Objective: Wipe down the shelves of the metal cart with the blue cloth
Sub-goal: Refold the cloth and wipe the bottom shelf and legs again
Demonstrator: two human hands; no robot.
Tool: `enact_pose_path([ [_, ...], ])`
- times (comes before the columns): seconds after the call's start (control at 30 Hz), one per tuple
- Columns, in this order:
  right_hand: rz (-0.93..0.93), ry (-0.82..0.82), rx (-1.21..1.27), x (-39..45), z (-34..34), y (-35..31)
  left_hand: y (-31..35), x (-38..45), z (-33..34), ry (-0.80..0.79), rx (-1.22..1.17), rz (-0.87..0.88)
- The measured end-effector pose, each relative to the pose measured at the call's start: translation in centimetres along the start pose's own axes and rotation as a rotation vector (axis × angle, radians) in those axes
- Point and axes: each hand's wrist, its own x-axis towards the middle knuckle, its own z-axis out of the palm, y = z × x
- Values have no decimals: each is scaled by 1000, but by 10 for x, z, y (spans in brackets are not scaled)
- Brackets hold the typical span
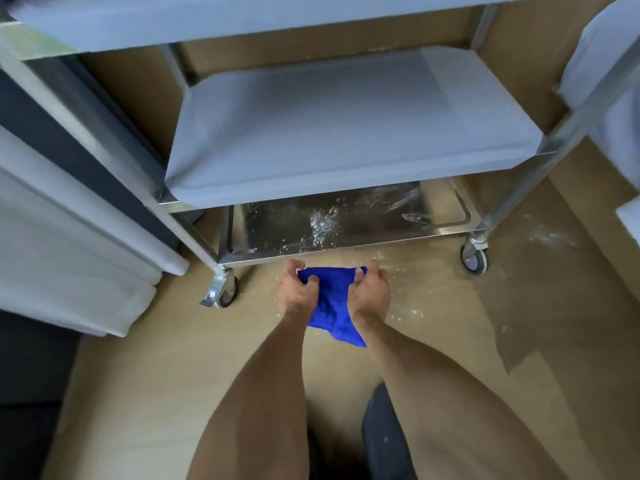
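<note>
The blue cloth (332, 299) hangs between my two hands just in front of the metal cart's bottom shelf (346, 223). My left hand (298, 292) grips the cloth's left top corner and my right hand (370, 292) grips its right top corner, so it is stretched between them above the floor. The bottom shelf is shiny steel with white powder scattered over it. The middle shelf (346, 133) above it looks pale and plain. Only the front edge of the top shelf (207, 26) shows.
White powder lies on the brown cardboard floor (450, 341) in front of and right of the cart. Cart wheels (474, 258) stand at the front corners. White folded sheets (69, 271) sit at the left, and a white object (609, 64) at the right.
</note>
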Motion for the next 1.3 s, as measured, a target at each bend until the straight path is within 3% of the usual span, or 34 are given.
enact_pose_path([
  [0.23,-173,30,-36,88,23,-82,50,86,-28,133,-86,130],
  [0.3,-221,26,-255,107,37,-92,47,108,-31,204,10,35],
  [0.4,-374,-168,-525,108,66,-84,15,113,-43,409,147,-237],
  [0.47,-449,-296,-607,105,86,-77,-12,115,-58,576,93,-331],
  [0.53,-446,-329,-612,106,100,-78,-34,130,-75,666,-42,-310],
  [0.67,-364,-306,-600,102,133,-82,-50,154,-102,691,-165,-241],
  [0.83,-438,-189,-680,84,162,-84,-59,150,-109,685,-27,-157],
  [0.93,-568,-202,-667,61,182,-98,-60,152,-110,668,1,-150],
  [1.07,-810,-376,-726,-3,239,-147,-72,152,-119,620,65,-56],
  [1.23,-836,-287,-719,-1,248,-138,-67,151,-125,567,43,-88],
  [1.3,-745,-248,-659,5,235,-119,-62,150,-119,576,37,-118],
])
